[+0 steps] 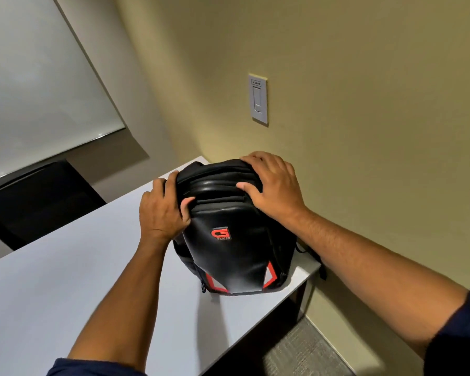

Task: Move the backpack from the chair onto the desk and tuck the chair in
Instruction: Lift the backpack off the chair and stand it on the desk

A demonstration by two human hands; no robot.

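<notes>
A black backpack [234, 251] with a red logo and red trim stands upright on the white desk [65, 289], near the desk's right end by the wall. My left hand [162, 210] grips its upper left side, thumb pressed into the front panel. My right hand [272, 183] lies over its top right, fingers curled on the top edge. A strap hangs off the desk's right edge. The chair from the task is out of sight.
A dark chair back [36, 202] stands behind the desk's far left side. A beige wall with a white switch plate [258, 99] runs along the right. A whiteboard [33, 85] hangs at upper left. Grey carpet [304, 351] shows below the desk's right end.
</notes>
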